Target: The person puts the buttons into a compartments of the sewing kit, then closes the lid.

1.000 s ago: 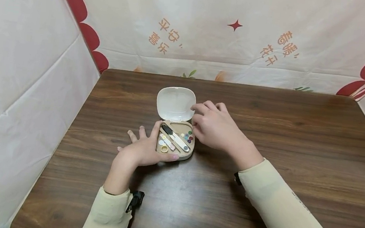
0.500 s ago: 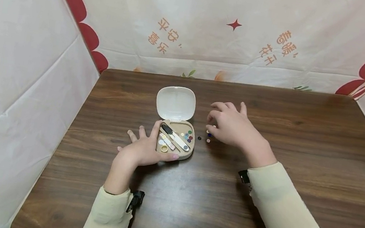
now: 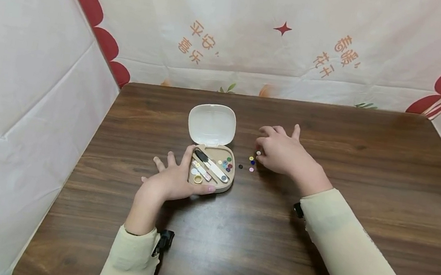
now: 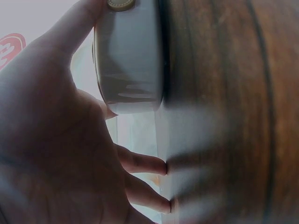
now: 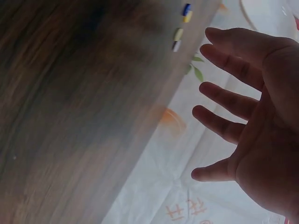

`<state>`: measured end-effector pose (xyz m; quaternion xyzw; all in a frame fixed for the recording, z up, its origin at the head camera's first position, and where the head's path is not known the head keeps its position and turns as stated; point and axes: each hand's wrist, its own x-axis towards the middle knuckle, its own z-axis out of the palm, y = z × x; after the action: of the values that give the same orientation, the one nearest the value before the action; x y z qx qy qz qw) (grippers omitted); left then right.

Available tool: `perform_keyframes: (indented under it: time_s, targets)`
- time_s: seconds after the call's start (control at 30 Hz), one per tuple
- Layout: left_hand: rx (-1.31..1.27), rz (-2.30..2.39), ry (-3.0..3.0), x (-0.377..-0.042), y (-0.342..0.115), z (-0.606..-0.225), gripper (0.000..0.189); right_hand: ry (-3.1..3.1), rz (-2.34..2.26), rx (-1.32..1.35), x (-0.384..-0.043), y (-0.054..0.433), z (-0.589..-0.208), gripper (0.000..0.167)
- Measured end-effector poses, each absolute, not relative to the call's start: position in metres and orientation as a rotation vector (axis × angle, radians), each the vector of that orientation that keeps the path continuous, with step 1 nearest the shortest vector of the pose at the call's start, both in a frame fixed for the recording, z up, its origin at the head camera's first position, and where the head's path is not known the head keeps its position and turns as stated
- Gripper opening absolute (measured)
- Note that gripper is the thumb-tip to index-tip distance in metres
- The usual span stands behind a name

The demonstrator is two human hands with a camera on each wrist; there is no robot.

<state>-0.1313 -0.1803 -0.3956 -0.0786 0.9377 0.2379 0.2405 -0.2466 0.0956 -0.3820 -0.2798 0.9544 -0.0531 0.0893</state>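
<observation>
Left hand (image 3: 168,181) holds the lid-up case (image 3: 217,154) on the bench (image 3: 205,256) between thumb and forefinger, other fingers spread. Right hand (image 3: 281,154) has fingers loosely apart, near loose buttons (image 3: 252,162) right of the case.

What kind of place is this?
Maybe a cosy indoor booth set up for tabletop activities: there's a wooden-looking table, white printed cloth behind it and on both sides, and an open box on top.
</observation>
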Motion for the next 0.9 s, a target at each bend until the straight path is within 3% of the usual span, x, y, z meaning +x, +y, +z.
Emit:
perform_keyframes:
  time_s: [0.47,0.67,0.9]
  targets:
    - [-0.214,0.644,2.56,-0.131,-0.18,-0.395,0.127,2.823,-0.082,-0.871,-0.255,0.096,-0.394,0.005]
    - [-0.216,0.646,2.558,-0.13,-0.181,-0.395,0.127,2.817,-0.099,-0.887,-0.257,0.096,-0.398,0.018]
    - [-0.225,0.658,2.558,-0.132,-0.181,-0.394,0.127,2.788,-0.165,-0.835,-0.264,0.096,-0.402,0.02]
